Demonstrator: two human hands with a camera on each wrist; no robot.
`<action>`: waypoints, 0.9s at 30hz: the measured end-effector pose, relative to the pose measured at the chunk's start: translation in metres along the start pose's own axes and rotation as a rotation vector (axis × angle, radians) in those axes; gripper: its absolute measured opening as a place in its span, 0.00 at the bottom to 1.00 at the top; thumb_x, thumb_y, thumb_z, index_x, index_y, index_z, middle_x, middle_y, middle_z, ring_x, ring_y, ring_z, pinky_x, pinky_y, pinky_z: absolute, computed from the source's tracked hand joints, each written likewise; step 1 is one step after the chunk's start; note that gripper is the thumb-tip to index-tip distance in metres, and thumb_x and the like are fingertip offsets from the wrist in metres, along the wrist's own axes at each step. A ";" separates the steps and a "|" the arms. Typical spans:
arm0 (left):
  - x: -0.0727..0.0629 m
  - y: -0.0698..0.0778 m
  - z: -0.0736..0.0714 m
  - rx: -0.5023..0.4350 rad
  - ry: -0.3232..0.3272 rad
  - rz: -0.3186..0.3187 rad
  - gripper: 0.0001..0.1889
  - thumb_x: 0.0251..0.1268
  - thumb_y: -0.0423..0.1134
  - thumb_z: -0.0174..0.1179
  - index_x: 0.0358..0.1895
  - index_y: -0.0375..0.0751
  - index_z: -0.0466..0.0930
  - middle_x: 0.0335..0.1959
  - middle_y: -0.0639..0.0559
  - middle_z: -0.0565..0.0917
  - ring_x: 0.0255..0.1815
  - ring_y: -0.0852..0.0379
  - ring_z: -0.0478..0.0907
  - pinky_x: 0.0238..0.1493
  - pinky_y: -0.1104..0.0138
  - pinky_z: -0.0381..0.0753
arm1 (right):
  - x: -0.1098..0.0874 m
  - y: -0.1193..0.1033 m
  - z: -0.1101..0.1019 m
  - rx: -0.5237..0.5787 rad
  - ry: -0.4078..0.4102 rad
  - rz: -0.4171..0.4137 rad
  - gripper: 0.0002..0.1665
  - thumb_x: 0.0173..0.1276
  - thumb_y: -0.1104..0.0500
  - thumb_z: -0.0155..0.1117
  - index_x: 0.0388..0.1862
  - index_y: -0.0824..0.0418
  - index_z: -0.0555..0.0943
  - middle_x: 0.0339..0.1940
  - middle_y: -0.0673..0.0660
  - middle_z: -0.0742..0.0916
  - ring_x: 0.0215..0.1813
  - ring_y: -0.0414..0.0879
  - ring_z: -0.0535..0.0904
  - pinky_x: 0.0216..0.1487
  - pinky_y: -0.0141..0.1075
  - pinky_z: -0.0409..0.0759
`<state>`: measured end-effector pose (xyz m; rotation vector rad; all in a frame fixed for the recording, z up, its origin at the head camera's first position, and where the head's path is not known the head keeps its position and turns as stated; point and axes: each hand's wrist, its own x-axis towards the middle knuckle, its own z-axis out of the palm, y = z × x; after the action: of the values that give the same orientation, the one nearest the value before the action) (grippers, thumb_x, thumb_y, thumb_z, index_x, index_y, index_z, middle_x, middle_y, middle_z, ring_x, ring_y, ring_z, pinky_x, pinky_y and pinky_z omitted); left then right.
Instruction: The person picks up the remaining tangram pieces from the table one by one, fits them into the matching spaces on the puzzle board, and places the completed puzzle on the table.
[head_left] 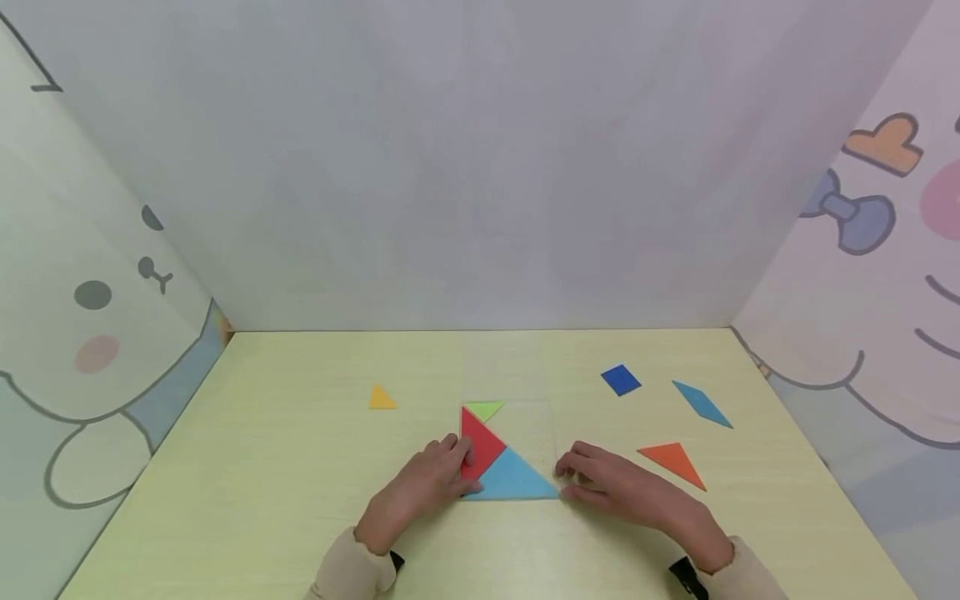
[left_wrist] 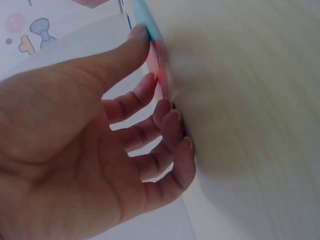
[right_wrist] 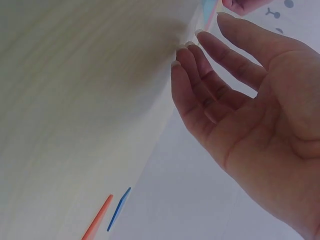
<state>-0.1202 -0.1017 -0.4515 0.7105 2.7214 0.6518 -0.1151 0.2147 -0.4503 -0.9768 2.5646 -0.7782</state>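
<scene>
In the head view a red triangle (head_left: 479, 448) and a larger-looking light blue triangle (head_left: 517, 479) lie edge to edge on the table. My left hand (head_left: 431, 479) touches them at their left side, index finger on the red one and thumb at the blue one's left corner. In the left wrist view the left hand's fingers (left_wrist: 145, 92) are bent loosely along the pieces. By the blue triangle's right tip, my right hand (head_left: 618, 485) rests with loosely bent fingers and nothing between them. A light green triangle (head_left: 485, 410) lies just behind the red one.
A yellow triangle (head_left: 382, 398) lies to the left. On the right are a dark blue square (head_left: 621, 380), a blue parallelogram (head_left: 702, 404) and an orange triangle (head_left: 677, 462). Printed cloth walls (head_left: 480, 167) enclose the pale wooden table (head_left: 285, 417) at the back and sides.
</scene>
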 end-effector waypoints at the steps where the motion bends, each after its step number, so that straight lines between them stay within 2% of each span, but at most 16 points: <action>1: 0.000 0.000 0.000 0.004 -0.003 -0.002 0.18 0.66 0.45 0.71 0.44 0.44 0.70 0.36 0.55 0.69 0.35 0.55 0.67 0.35 0.63 0.67 | 0.000 0.000 -0.001 0.000 0.006 0.007 0.11 0.79 0.53 0.61 0.55 0.54 0.81 0.46 0.43 0.79 0.44 0.35 0.74 0.48 0.33 0.79; 5: 0.002 -0.001 0.002 0.029 -0.011 -0.013 0.19 0.66 0.47 0.70 0.45 0.44 0.70 0.37 0.55 0.69 0.36 0.55 0.67 0.36 0.62 0.65 | 0.002 0.002 -0.002 -0.012 0.048 0.021 0.08 0.78 0.59 0.62 0.53 0.55 0.82 0.45 0.42 0.81 0.44 0.34 0.77 0.49 0.34 0.80; 13: 0.001 0.001 0.002 0.046 -0.016 -0.010 0.18 0.67 0.48 0.70 0.45 0.45 0.69 0.36 0.56 0.68 0.35 0.55 0.67 0.36 0.61 0.62 | 0.008 0.009 -0.007 -0.044 0.141 -0.007 0.07 0.74 0.62 0.66 0.49 0.59 0.82 0.42 0.45 0.84 0.42 0.35 0.79 0.46 0.35 0.82; 21: 0.000 -0.002 0.004 0.137 0.012 0.025 0.19 0.69 0.50 0.68 0.46 0.44 0.69 0.36 0.55 0.68 0.35 0.55 0.67 0.37 0.61 0.62 | 0.012 0.016 -0.009 -0.074 0.208 -0.013 0.06 0.72 0.63 0.68 0.46 0.60 0.83 0.39 0.46 0.85 0.41 0.36 0.80 0.44 0.35 0.83; 27: 0.000 -0.005 0.007 0.157 0.034 0.040 0.19 0.69 0.51 0.67 0.46 0.44 0.69 0.35 0.55 0.67 0.34 0.55 0.65 0.37 0.61 0.61 | 0.013 0.021 -0.011 -0.072 0.270 -0.018 0.06 0.72 0.65 0.68 0.45 0.61 0.83 0.38 0.46 0.85 0.40 0.38 0.81 0.43 0.36 0.83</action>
<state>-0.1200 -0.1030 -0.4602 0.7984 2.8197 0.4659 -0.1408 0.2230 -0.4543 -0.9763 2.8350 -0.8823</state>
